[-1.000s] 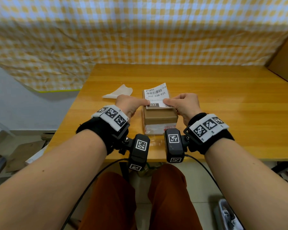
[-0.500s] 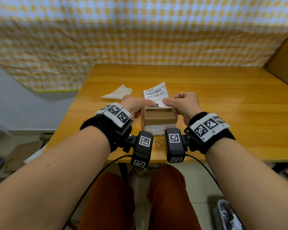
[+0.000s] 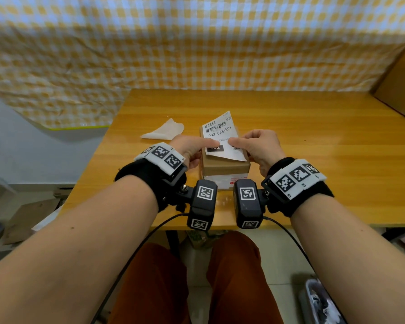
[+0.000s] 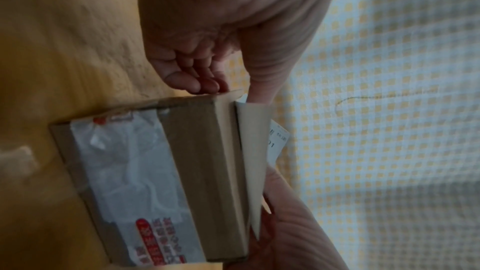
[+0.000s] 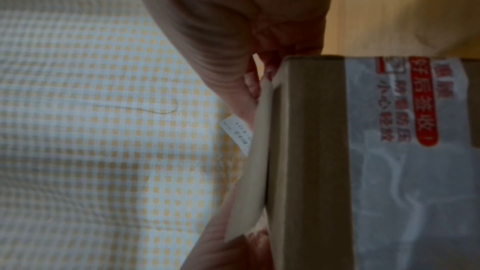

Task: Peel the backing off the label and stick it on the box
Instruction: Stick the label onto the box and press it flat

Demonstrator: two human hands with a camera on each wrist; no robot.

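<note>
Yellow checked cloth (image 3: 197,43) hangs behind a wooden table (image 3: 313,160). Near its front edge sits a cardboard box (image 3: 225,168). Both hands pinch a white label (image 3: 220,134) over the box top: left hand (image 3: 192,148) and right hand (image 3: 257,146) gripping its near end, far end lifted. Peeled backing (image 3: 164,132) lies left of the box

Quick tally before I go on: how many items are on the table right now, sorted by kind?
Brown cardboard box with taped front: 1
White printed shipping label, held over the box by both hands: 1
Loose white sheet of paper left of the box, possibly peeled backing: 1
Total: 3
</note>
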